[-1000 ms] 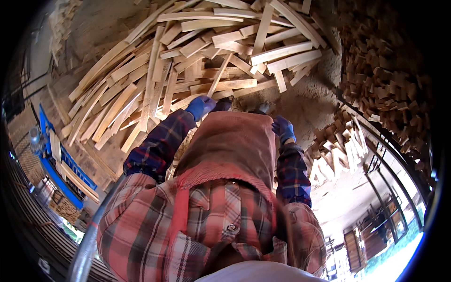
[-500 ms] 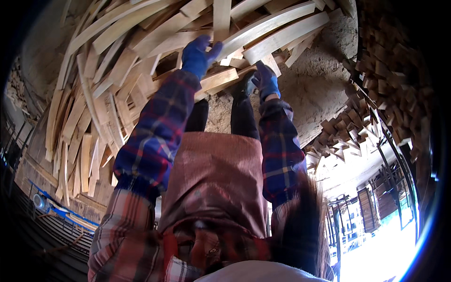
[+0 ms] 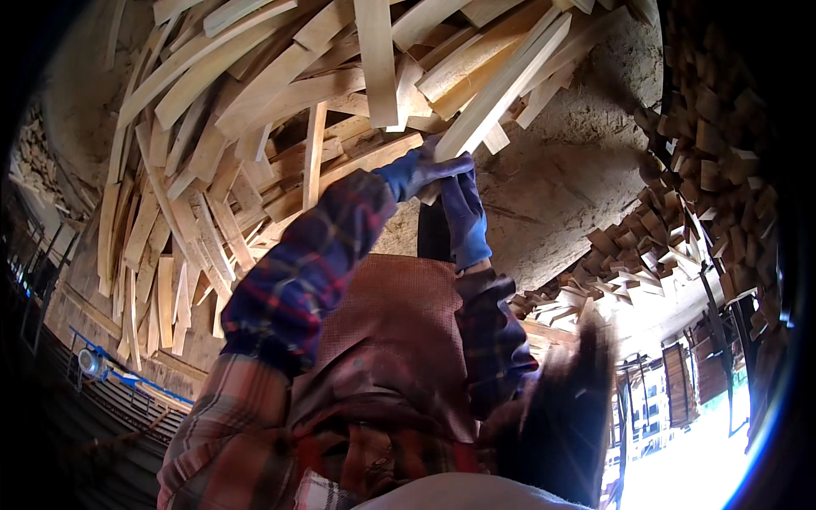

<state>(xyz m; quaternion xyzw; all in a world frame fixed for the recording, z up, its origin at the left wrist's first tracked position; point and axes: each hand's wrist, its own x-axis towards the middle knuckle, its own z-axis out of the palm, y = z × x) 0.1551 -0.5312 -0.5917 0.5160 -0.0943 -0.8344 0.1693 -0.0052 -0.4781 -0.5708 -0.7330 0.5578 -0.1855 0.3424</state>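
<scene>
- Board (image 3: pixel 506 89) slants over the woodpile's (image 3: pixel 293 102) near right edge, near end at the grips.
- Left grip (image 3: pixel 422 170): closed around that end.
- Right grip (image 3: pixel 466 208): just beside it, closure unclear.

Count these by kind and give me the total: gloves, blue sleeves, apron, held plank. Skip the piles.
Gloves: 2
Blue sleeves: 2
Apron: 1
Held plank: 1
Total: 6

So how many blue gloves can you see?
2: one on the left hand, one on the right hand, both at the near end of a pale wooden strip. Others could be hidden.
</scene>
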